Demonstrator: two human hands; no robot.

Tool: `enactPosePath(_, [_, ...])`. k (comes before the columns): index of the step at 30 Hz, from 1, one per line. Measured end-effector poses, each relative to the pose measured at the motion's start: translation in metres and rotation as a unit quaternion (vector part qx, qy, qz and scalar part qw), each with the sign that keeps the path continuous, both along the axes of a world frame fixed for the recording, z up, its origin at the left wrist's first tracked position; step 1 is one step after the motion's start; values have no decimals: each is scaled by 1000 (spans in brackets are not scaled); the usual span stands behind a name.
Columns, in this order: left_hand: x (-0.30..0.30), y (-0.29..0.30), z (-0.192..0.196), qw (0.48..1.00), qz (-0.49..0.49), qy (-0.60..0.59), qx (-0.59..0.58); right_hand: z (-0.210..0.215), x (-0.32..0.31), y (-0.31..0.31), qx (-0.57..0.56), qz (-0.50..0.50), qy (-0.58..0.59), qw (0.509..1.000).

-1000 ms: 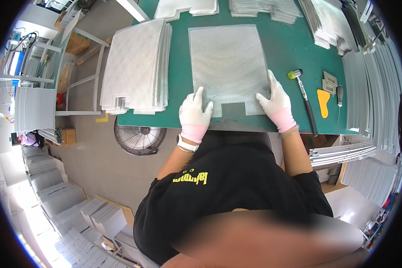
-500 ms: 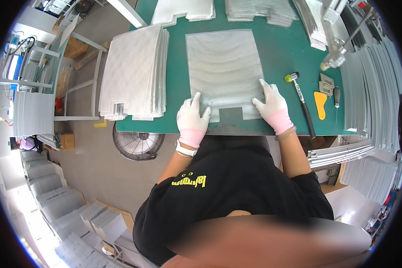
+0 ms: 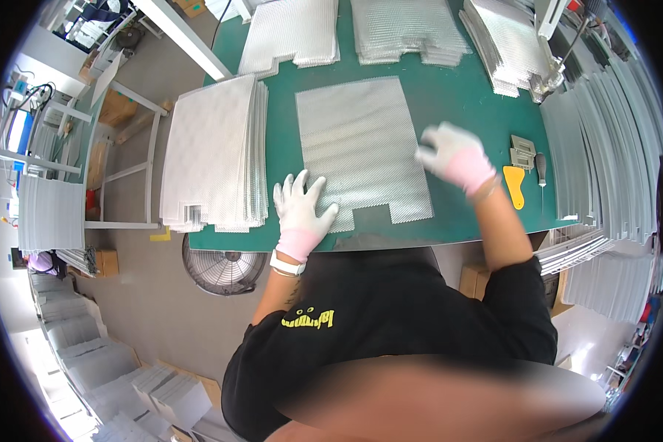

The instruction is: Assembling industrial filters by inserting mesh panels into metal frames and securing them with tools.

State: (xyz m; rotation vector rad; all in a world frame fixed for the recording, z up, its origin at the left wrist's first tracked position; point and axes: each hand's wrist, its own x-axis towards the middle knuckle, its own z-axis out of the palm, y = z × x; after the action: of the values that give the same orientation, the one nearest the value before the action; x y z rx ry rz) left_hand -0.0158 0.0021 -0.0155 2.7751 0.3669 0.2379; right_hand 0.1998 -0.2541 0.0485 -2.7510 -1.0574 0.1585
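Note:
A silvery mesh sheet (image 3: 361, 147) with a notch in its near edge lies flat on the green table (image 3: 438, 228). My left hand (image 3: 300, 212), in a white glove with a pink cuff, rests with spread fingers across the sheet's near left corner. My right hand (image 3: 453, 156), gloved alike and slightly blurred, is over the table just beyond the sheet's right edge. Its fingers are loosely bent, with a gap to the thumb and nothing visible between them. The hammer seen earlier is hidden, where my right hand and forearm now are.
At the left stands a thick stack of mesh sheets (image 3: 210, 151). Further stacks (image 3: 291, 33) line the far edge. On the right lie a yellow scraper (image 3: 514, 186), metal plates (image 3: 522, 151) and a screwdriver (image 3: 542, 171). A floor fan (image 3: 228, 271) sits below the table edge.
My right hand has left the sheet's near right corner, moving right and away. My left hand has spread its fingers and stays at the near left corner. The whole view has shifted slightly.

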Motion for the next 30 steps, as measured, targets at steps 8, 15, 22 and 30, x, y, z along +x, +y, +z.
enactPosePath(8, [7,0,10,999,-22,-22,27,23,236,30,-45,-345,-82,934])
enactPosePath(15, [-15,19,17,954,83,-286,-9,69,210,62,-16,-240,-222,945])
enactPosePath(22, [-14,14,28,953,1,-297,-54,58,282,-6,610,-23,119,783])
enactPosePath(30, [-17,-5,20,955,-48,-269,-113,74,196,-27,792,140,262,533])
